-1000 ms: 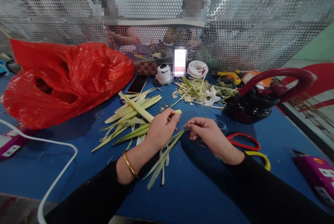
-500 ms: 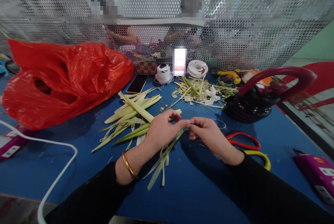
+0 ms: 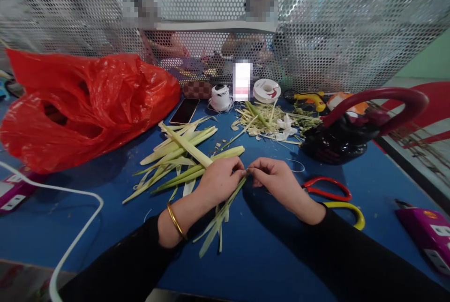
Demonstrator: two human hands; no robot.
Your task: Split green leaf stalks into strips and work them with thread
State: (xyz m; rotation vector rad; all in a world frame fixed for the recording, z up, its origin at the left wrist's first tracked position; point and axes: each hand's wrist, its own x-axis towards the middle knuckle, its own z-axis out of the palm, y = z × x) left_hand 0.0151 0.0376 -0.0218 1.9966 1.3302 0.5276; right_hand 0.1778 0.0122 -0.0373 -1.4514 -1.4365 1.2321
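My left hand (image 3: 220, 180) and my right hand (image 3: 274, 180) meet fingertip to fingertip over the blue table (image 3: 105, 227). Both are closed in a pinch on the top end of a small bundle of pale green leaf strips (image 3: 218, 220) that trails down toward me. A thin clear thread (image 3: 297, 166) loops on the table just right of my right hand; whether my fingers hold it I cannot make out. A gold bangle (image 3: 175, 220) sits on my left wrist. A loose pile of longer leaf strips (image 3: 179, 152) lies just behind my left hand.
A big red plastic bag (image 3: 84, 100) fills the left. At the back lie a phone (image 3: 184, 110), a white thread spool (image 3: 220, 98), a tape reel (image 3: 267, 91) and leaf scraps (image 3: 270, 121). Right: a dark basket with a maroon handle (image 3: 337, 138), red scissors (image 3: 328, 189), yellow scissors (image 3: 346, 210). People sit behind the perforated screen (image 3: 351, 25).
My left hand came down and closed in toward my right hand, so both pinches now meet at the top of the strip bundle. The bundle shifted slightly.
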